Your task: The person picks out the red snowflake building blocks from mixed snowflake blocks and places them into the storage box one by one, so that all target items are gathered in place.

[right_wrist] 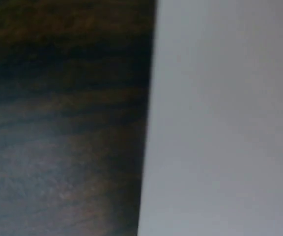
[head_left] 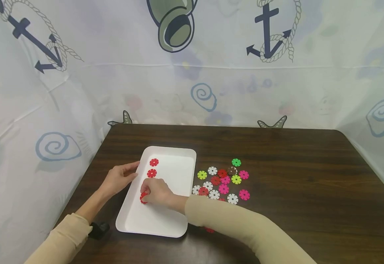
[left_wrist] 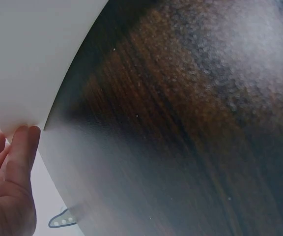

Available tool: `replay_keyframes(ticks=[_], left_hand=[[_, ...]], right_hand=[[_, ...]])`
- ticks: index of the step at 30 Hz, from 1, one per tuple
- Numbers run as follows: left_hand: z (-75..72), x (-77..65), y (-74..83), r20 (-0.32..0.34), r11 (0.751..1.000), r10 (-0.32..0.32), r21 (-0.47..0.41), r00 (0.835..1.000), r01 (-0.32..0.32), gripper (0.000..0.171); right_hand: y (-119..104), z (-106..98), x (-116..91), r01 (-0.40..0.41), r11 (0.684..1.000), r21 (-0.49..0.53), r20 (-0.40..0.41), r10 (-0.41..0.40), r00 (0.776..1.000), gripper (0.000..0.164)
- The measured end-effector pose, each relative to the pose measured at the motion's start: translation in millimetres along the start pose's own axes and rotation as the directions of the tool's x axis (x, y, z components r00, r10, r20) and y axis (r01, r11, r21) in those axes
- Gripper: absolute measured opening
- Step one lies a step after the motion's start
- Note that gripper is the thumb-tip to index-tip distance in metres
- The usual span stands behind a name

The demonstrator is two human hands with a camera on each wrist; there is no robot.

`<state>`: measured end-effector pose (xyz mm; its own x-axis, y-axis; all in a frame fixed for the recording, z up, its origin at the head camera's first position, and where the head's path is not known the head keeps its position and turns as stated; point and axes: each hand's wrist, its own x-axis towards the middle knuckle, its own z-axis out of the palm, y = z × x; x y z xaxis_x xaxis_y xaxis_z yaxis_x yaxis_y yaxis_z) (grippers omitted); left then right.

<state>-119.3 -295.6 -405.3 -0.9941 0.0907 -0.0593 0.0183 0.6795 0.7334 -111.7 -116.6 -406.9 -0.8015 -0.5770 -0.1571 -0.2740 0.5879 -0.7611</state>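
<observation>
A white tray [head_left: 165,220] lies on the dark table, its left rim touched by the fingertips of my left hand [head_left: 117,179]. In the left wrist view those fingers [left_wrist: 21,162] look nearly straight against the rim. My right hand [head_left: 159,192] reaches over the tray and pinches a red interlocking disc [head_left: 143,198] low over its left side. Two more red discs, an upper one [head_left: 154,162] and a lower one [head_left: 151,173], lie in the tray above it in a column. Only the blurred tray [right_wrist: 220,118] and table appear in the right wrist view.
Right of the tray lie loose notched discs: white [head_left: 232,199], pink [head_left: 244,194], yellow [head_left: 202,175], green [head_left: 236,162] and red [head_left: 215,180]. My right forearm covers part of that pile. A patterned curtain [head_left: 231,95] hangs behind the wooden table [head_left: 294,176].
</observation>
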Motion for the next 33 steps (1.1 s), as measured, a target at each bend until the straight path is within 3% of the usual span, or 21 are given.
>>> replay_keyframes(ticks=[24,33], left_hand=[[0.3,0.0,2.5,0.000,1.000,0.001,0.011,1.000,-0.001,0.048],[1.4,1.2,-0.4,-0.006,1.000,0.003,0.004,1.000,-0.003,0.047]], right_hand=[[5,12,3,0.059,0.985,-0.159,-0.056,-0.069,0.996,0.014],[8,13,3,0.062,0.989,-0.137,-0.062,-0.071,0.996,0.014]])
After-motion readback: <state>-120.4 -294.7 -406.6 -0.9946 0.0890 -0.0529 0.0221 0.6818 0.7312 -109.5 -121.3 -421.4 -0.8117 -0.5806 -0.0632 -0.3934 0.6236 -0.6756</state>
